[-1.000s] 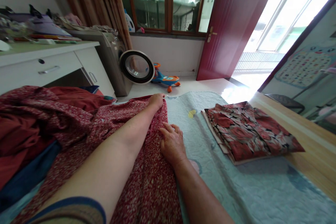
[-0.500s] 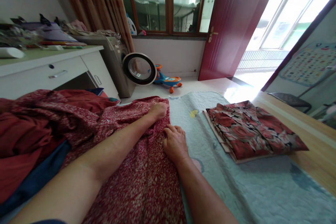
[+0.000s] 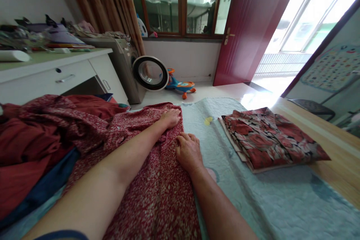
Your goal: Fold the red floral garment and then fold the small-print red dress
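— Heaped clothes (image 3: 36,135) lie left of the red dress (image 3: 157,191), sharing its cloth; could they drag it askew?
— Likely, if the pull is uneven. The left hand (image 3: 170,117) lies flat on the dress's far edge, fingers loosely spread, holding nothing.
— And the right hand (image 3: 189,150)?
— Curled, pinching the dress's right edge on the quilt (image 3: 253,202). A slip could ruck that fold. The folded floral garment (image 3: 270,138) sits right of the dress, apart.

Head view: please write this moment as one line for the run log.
left hand: flat on red speckled garment, far edge | right hand: on its right edge | folded floral garment: right, on blue quilt
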Tool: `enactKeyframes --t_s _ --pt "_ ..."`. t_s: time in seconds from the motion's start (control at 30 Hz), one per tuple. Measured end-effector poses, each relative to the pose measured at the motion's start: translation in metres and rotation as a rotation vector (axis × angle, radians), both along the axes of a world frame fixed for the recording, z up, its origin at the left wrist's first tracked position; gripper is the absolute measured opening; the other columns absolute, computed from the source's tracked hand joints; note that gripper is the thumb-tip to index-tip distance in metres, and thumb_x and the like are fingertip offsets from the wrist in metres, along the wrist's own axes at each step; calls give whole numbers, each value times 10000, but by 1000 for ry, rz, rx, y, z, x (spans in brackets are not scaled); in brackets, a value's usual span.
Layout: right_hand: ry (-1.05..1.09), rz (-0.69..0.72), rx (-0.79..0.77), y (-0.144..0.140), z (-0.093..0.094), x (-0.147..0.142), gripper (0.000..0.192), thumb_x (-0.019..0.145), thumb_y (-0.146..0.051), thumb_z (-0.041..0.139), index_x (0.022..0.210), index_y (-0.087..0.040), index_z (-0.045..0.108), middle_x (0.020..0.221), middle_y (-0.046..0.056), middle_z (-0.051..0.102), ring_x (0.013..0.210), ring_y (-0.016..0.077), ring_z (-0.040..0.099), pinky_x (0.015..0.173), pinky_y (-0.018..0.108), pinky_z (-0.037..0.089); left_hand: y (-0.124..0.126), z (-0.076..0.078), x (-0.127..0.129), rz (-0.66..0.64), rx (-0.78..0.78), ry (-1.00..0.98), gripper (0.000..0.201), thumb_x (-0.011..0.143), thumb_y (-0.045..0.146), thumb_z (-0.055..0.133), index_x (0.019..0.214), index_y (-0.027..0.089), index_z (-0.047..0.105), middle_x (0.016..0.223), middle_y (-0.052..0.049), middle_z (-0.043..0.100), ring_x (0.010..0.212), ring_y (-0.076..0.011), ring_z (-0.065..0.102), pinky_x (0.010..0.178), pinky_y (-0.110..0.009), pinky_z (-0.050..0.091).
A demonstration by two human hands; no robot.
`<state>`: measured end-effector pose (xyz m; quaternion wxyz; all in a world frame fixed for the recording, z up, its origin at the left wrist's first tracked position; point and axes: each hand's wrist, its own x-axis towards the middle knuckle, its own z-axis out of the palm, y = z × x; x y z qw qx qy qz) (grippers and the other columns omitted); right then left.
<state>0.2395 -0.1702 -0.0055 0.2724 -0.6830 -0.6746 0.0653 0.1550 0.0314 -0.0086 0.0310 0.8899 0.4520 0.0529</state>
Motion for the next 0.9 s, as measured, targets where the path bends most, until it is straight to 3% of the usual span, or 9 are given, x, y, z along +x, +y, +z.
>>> enactKeyframes --t_s 0.17,0.33,0.5,0.67,0.8,0.9 --pt "-2 5 2 0 0 0 326 815 -168 535 1088 -253 691 1262 29 639 1178 239 471 1018 369 328 0 12 -2 -39 -8 -22 437 975 333 407 1373 189 517 1520 -102 443 1408 -230 387 1157 -384 308" --pt "9 12 8 0 0 2 324 804 -156 527 1059 -247 705 1250 26 648 1172 237 481 1017 358 330 -26 29 -13 -106 110 -143 403 952 198 377 1295 176 587 1442 -83 531 1356 -197 442 1173 -336 286" --pt "-3 18 21 0 -1 3 334 802 -150 527 1069 -242 705 1242 33 651 1169 230 485 1016 349 332 -59 21 -30 -176 42 -17 345 939 239 435 1226 195 621 1340 -85 609 1290 -237 500 1116 -393 364" --pt "-18 15 10 -2 3 4 284 815 -152 529 1019 -229 711 1190 45 669 1125 222 508 994 333 348 -65 11 -35 -159 -5 -26 397 945 297 465 1318 201 558 1397 -87 568 1304 -215 490 1112 -368 370" --pt "-16 14 19 -2 4 6 255 813 -146 536 982 -217 713 1151 53 670 1090 215 517 978 317 350 -84 19 -36 -95 80 -55 362 960 288 437 1279 218 594 1467 -76 510 1371 -244 418 1151 -438 312" --pt "-30 -2 27 -2 3 8 253 818 -160 543 1000 -214 710 1161 64 650 1083 222 510 955 318 355 -123 28 -45 -83 124 -98 351 948 244 446 1258 221 610 1442 -72 534 1353 -232 433 1154 -418 307"
